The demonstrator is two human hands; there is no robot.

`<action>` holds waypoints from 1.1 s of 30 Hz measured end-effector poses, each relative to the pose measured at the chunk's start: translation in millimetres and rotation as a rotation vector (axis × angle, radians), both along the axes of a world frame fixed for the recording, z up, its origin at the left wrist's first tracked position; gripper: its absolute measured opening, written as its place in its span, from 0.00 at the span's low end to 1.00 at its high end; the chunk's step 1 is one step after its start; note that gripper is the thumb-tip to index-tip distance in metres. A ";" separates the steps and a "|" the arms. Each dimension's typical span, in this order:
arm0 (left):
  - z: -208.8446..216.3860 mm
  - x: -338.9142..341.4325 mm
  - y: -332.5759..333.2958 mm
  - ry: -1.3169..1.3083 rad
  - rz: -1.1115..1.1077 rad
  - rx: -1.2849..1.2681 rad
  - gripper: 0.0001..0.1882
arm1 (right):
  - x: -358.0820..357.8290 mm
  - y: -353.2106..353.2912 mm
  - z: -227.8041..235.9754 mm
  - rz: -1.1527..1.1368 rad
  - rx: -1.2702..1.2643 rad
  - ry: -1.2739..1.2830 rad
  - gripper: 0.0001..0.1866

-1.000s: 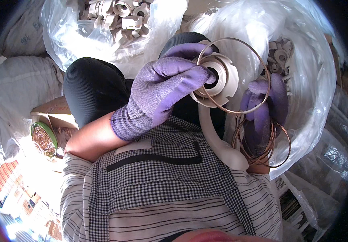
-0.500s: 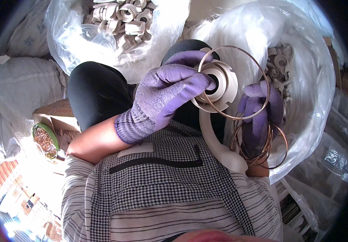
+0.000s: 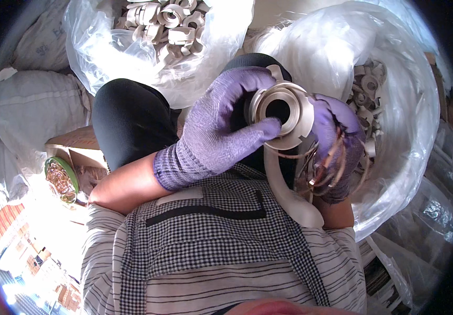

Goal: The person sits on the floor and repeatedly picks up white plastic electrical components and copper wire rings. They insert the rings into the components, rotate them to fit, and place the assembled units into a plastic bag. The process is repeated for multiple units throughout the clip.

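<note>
My left hand (image 3: 226, 121), in a purple glove, grips a round beige plastic part (image 3: 301, 123) with a stepped dark opening. Its thumb lies over the near left of the rim, while the other fingers pass behind. My right hand (image 3: 342, 136), also gloved, is closed around several thin copper-coloured wire rings (image 3: 336, 170) and touches the part's right side. One ring (image 3: 292, 156) shows below the part; whether it goes around the part is hidden. Beneath them, a curved cream-coloured piece (image 3: 281, 189) runs down toward my apron; its upper end is hidden.
At the far left, a clear plastic bag (image 3: 98, 58) holds many beige plastic parts (image 3: 179, 35). Another bag (image 3: 405, 173) with similar parts (image 3: 365, 86) stands at the right. A cardboard box (image 3: 77, 142) and a green-rimmed roll of wire rings (image 3: 61, 180) lie left of my knee.
The single ring held up in front of the part has moved down and behind its lower side. My right hand has come up and left against the part.
</note>
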State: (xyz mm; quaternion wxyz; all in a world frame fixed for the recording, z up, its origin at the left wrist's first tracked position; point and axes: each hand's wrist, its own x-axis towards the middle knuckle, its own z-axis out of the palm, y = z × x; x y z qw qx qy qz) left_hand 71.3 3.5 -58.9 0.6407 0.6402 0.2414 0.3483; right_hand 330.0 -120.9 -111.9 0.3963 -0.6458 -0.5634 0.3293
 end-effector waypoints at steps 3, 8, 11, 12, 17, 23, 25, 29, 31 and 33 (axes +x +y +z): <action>-3.4 1.1 5.0 0.093 0.064 0.159 0.21 | 22.7 -6.8 -36.1 0.077 0.010 0.509 0.23; -6.6 6.2 2.0 0.222 0.212 0.488 0.17 | -19.4 28.1 -5.8 -0.043 0.182 0.715 0.17; -10.0 6.7 9.2 0.216 0.267 0.508 0.15 | -57.4 55.2 29.7 -0.156 0.255 0.538 0.12; -9.8 6.3 17.1 0.214 0.259 0.501 0.15 | -62.4 51.5 33.6 -0.170 0.217 0.456 0.12; -4.2 -3.7 22.0 0.246 0.246 0.555 0.16 | -62.8 42.2 44.1 -0.100 0.184 -0.176 0.16; -6.9 -5.7 15.8 0.255 0.215 0.506 0.18 | -69.7 46.2 60.6 -0.128 0.144 -0.049 0.10; -9.5 -7.3 16.5 0.258 0.185 0.514 0.18 | -71.5 46.6 58.8 -0.177 0.136 -0.017 0.10; -16.3 4.6 13.5 0.141 0.232 0.454 0.17 | -70.3 51.6 61.5 -0.233 0.095 0.051 0.12; -14.2 18.2 6.6 0.132 0.285 0.288 0.14 | -64.4 61.1 60.6 -0.194 0.199 -0.144 0.13; -14.5 29.7 5.4 0.079 0.343 0.218 0.13 | -53.8 69.2 58.3 -0.149 0.242 -0.292 0.11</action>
